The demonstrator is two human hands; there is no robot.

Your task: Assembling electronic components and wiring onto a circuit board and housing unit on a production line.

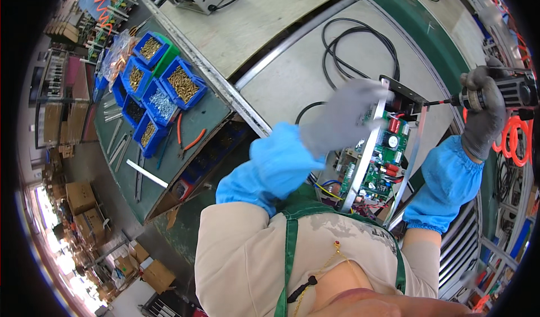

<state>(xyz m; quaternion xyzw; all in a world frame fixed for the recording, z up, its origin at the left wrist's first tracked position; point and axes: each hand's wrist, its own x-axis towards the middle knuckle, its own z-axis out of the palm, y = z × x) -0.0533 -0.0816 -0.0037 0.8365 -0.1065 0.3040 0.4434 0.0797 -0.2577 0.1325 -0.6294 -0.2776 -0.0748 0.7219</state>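
My right hand (485,120), in a grey glove, is wrapped round the front of a power screwdriver (511,93). The screwdriver lies nearly level, its bit pointing left and reaching the corner of a black end plate (402,91). That plate closes the far end of an open electronic unit with a silver metal frame (364,162). Inside the frame sit green circuit boards (370,179) with red and white components. My left hand (337,117), also gloved in grey, is smeared by motion over the unit's left side near the plate; its fingers are unclear, and contact cannot be told.
On a green side table (121,154) at left stand several blue bins (183,83) of screws and small parts, beside orange-handled pliers (188,140). A black cable (360,27) lies coiled on the bench beyond the unit. An orange coiled hose (514,140) hangs at right.
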